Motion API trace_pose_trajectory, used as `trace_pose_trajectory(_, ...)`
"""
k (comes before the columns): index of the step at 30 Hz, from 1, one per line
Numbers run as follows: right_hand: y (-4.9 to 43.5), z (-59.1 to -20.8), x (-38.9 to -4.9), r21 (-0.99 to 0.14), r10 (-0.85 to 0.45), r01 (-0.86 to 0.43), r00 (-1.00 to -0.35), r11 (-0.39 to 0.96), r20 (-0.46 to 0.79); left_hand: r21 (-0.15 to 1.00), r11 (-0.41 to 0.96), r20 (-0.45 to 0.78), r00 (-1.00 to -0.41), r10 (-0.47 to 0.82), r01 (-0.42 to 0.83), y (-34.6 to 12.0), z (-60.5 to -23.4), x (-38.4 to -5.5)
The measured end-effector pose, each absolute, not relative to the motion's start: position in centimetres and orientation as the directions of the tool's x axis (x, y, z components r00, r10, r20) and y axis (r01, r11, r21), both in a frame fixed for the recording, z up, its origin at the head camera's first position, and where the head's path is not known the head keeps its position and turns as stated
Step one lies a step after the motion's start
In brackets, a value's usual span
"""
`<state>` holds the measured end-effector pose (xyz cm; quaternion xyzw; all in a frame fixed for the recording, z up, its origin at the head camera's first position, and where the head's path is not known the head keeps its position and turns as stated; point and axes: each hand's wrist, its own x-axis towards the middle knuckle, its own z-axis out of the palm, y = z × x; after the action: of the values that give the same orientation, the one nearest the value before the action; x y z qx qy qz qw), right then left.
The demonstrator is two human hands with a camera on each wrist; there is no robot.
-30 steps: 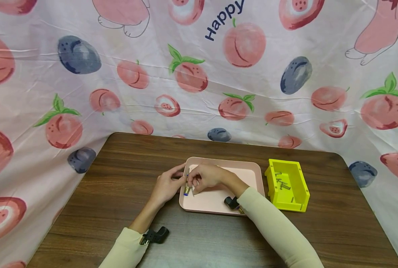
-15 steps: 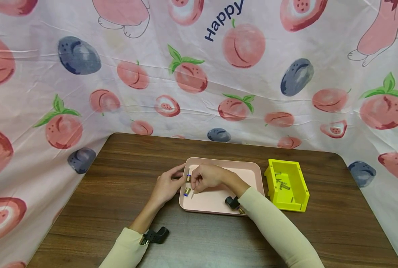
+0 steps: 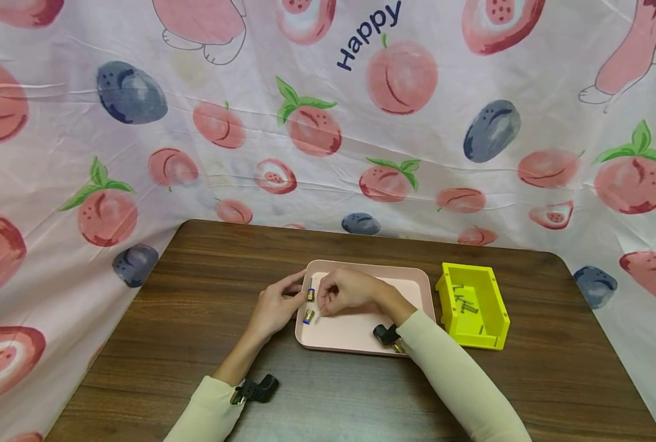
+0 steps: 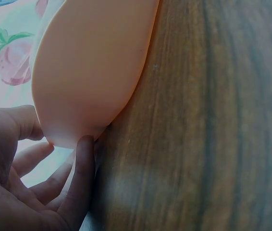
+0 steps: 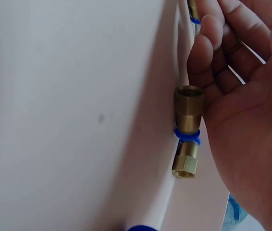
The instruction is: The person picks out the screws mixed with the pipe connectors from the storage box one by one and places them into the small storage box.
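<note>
My left hand [image 3: 276, 307] grips the left end of the pink tray [image 3: 355, 339], thumb on one side and fingers on the other; the left wrist view shows this end tilted in the frame. Inside the tray my right hand [image 3: 341, 291] bends over its left part, fingertips pinching a thin silvery screw [image 3: 317, 319], its upper part hidden by the fingers. Two brass fittings with blue rings lie by the tray's left wall, an upper fitting [image 3: 311, 295] and a lower fitting [image 3: 308, 317]. The right wrist view shows brass fittings [image 5: 189, 108] beside the right palm.
A yellow bin [image 3: 499, 294] with several screws [image 3: 467, 305] stands right of the tray on the wooden table [image 3: 223, 258]. Another brass fitting [image 3: 398, 347] shows at the tray's front, beside the right wrist. A fruit-print cloth [image 3: 328, 196] hangs behind the table.
My right hand has drawn slightly right, away from the left wall, with the screw, so the upper fitting shows fully. The left hand stays on the tray.
</note>
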<state>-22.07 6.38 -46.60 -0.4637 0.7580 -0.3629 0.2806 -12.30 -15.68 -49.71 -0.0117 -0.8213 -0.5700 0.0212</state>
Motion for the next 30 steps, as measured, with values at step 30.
trace_pose_trajectory(30,10.7,-44.8,-21.8,-0.891,-0.779,-0.427,-0.607,0.155,0.156,0.915,0.397,-0.056,-0.997,-0.048,-0.070,-15.0,-47.9,-11.7)
